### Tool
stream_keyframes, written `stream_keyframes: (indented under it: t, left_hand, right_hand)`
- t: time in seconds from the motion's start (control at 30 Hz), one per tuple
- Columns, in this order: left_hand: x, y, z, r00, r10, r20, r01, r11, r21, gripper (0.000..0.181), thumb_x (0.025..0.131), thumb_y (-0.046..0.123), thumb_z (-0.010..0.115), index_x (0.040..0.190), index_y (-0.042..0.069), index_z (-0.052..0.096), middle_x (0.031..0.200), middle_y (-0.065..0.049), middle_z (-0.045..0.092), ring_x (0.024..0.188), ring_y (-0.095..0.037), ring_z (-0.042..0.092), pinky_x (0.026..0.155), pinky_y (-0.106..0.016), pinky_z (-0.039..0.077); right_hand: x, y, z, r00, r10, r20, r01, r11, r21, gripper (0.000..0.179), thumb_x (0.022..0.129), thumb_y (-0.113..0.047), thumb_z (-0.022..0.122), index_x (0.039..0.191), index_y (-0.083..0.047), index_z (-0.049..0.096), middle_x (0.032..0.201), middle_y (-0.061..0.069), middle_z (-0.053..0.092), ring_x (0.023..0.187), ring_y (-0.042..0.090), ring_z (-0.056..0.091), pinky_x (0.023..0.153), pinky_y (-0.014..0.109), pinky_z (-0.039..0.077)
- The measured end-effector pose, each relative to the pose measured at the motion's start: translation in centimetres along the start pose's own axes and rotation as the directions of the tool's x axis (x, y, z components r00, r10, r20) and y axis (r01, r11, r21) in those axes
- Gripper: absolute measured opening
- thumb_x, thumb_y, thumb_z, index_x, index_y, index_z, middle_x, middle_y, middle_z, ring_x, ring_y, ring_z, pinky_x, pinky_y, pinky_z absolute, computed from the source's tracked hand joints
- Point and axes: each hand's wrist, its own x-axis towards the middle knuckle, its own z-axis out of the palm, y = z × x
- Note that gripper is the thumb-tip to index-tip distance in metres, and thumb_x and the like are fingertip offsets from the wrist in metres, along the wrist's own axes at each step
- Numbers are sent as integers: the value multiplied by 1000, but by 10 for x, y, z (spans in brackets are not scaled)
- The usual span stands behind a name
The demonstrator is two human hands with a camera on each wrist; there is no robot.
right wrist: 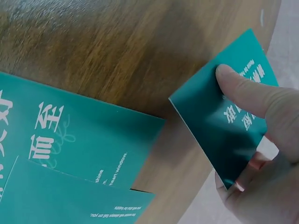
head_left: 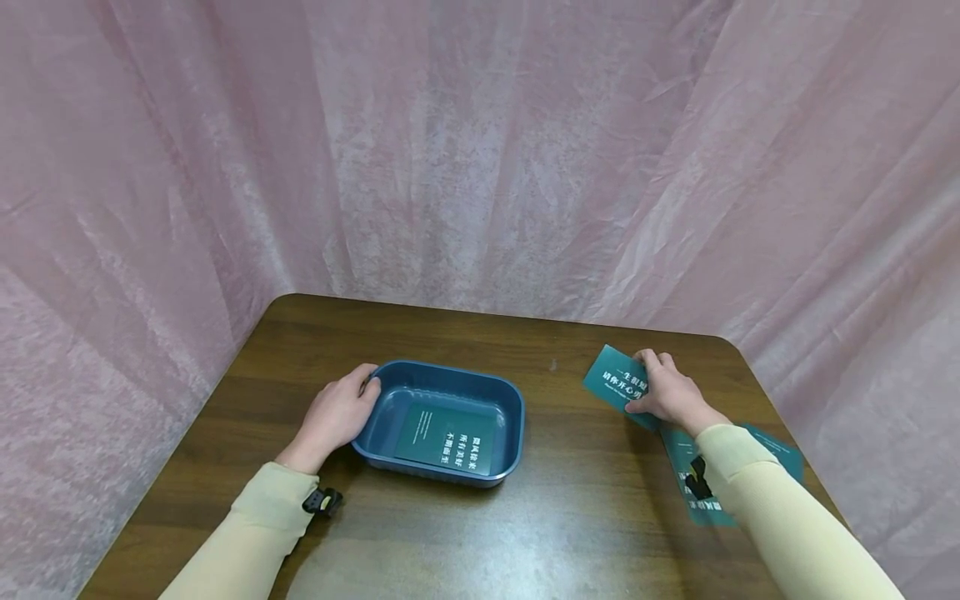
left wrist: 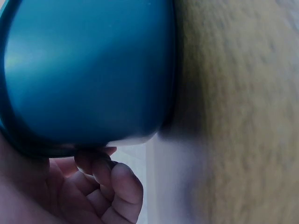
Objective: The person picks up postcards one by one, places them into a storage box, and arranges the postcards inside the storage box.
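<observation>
The left hand [head_left: 339,410] is at the left end of a deep blue tray [head_left: 442,379] with rounded corners, its grip closed on the rim; the left wrist view shows the fingers curled beneath the lip, outside the wall. The tray sits left of the middle of the brown wood-grain worktop [head_left: 555,517]. On its floor, toward the near right, lies a teal card [head_left: 446,437] bearing white Chinese characters, turned sideways. Well to the right, the right hand [head_left: 671,392] has its grip pinched on another printed card [head_left: 613,375], thumb across the lettered face and fingers behind; this card is tilted, its lettering partly covered by the hand. Near it, below the right forearm, two more cards lie on the worktop: the right wrist view shows a lower card [right wrist: 93,126] with large characters and a small line of English, and an upper card [right wrist: 70,191] overlapping it. A strip of wood shows there between the pinched card and that pair. Both arms wear pale yellow sleeves [head_left: 262,525]. A pink curtain [head_left: 480,167] hangs beyond the worktop and along its sides.
</observation>
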Motion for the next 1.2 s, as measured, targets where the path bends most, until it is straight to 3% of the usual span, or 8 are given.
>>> stream_keyframes:
  t: [0.17,0.47,0.83,1.2]
  left_hand:
    - [2,0,0,1000,-3,0,3,1000,0,50,118,30,45,161,5,52,153,-26,62,130,-47,65,109,-68,51]
    - [1,1,0,1000,0,-2,0,1000,-7,49,118,29,45,160,5,53,153,-26,62,130,-47,65,110,-69,50]
    - [0,0,0,1000,0,1,0,1000,-6,49,118,29,46,160,4,53,153,-27,61,131,-47,65,110,-69,50]
    - [0,1,-1,1000,-10,7,10,1000,3,49,118,29,46,160,5,53,153,-26,61,132,-47,64,111,-69,50]
  right_hand:
    - [1,-3,-2,994,-95,-60,96,995,6,60,98,-14,85,147,0,53,140,34,51,119,48,61,98,70,52]
    - [4,-20,-16,972,-216,-94,219,975,25,24,101,-8,79,123,0,72,114,20,73,110,42,69,96,64,55]
    - [8,-42,-31,964,-257,-74,261,964,52,19,103,-9,76,122,-4,75,106,11,74,97,31,68,87,56,56]
    - [-3,-78,-42,962,-256,-96,266,958,111,19,105,-11,75,124,-8,75,114,10,76,109,32,71,96,57,56]
